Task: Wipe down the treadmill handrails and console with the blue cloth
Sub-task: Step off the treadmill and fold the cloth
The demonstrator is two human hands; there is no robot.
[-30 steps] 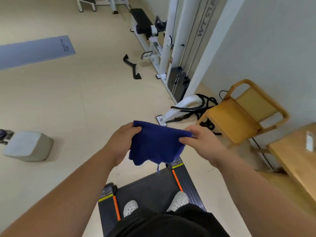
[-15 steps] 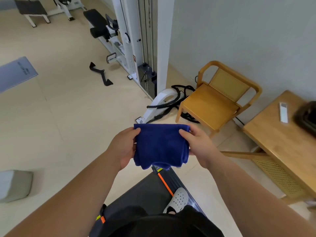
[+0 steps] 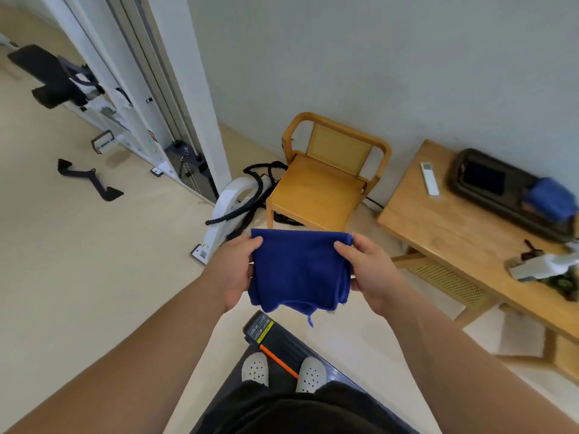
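Left hand (image 3: 233, 274) and right hand (image 3: 371, 270) pinch the folded dark-blue terry cloth (image 3: 299, 272) by its side edges; squaring it into a firm pad should aid wiping.

Worn kit: off-white clog-style shoes, left shoe (image 3: 255, 369) and right shoe (image 3: 311, 374), toe caps dotted with round vent holes. Black garment (image 3: 300, 411) over the legs, probably shorts, too cropped to confirm. Left forearm (image 3: 125, 355) and right forearm (image 3: 454, 355) bare to frame edge. Left grip (image 3: 233, 272) and right grip (image 3: 371, 272) bare.
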